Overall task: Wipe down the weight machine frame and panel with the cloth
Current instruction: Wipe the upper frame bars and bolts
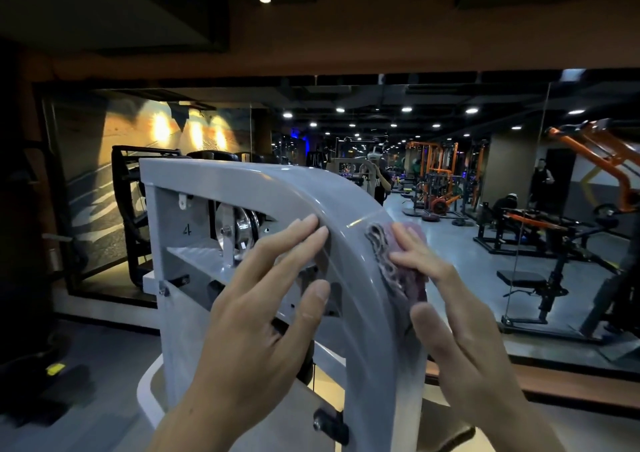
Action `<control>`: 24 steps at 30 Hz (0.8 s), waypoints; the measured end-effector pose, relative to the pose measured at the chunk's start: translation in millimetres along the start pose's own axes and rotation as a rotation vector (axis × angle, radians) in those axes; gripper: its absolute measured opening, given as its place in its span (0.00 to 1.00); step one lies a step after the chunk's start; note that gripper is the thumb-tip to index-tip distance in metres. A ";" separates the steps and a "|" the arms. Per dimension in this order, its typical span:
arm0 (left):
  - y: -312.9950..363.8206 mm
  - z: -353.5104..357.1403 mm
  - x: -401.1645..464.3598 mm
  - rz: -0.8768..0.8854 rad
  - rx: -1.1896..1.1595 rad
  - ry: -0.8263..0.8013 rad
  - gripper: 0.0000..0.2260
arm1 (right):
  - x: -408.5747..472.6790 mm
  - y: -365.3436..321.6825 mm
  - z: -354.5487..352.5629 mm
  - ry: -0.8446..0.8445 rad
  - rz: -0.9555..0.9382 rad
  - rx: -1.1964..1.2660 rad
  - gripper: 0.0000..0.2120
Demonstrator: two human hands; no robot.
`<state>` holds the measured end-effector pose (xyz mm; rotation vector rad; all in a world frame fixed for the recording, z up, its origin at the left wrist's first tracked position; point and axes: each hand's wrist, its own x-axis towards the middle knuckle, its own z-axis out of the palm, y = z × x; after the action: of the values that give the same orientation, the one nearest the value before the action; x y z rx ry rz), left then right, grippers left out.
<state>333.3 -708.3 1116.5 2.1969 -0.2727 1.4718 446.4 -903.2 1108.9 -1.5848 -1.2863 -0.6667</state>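
Then my right hand [460,316] pressed the purple cloth [398,261] flat against the curved grey frame [346,216], while my left hand [263,299] rested beside it, fingers straight.

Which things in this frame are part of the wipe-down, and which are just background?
Part of the job:
- grey machine frame
- purple cloth, pressed to the frame's curved edge
- right hand, flat on the cloth
- left hand, fingers straight, resting on the frame
- side panel marked 4

Background:
- wall mirror
- orange racks
- black bench
- pulley wheel
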 end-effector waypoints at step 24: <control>-11.7 -4.4 4.3 0.077 -0.003 0.028 0.19 | 145.4 -8.9 9.9 -0.366 0.141 -0.111 0.26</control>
<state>336.3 -695.5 1118.5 2.1838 -0.3536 1.5409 479.7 -832.8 1232.5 -1.9332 -1.4005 -0.3745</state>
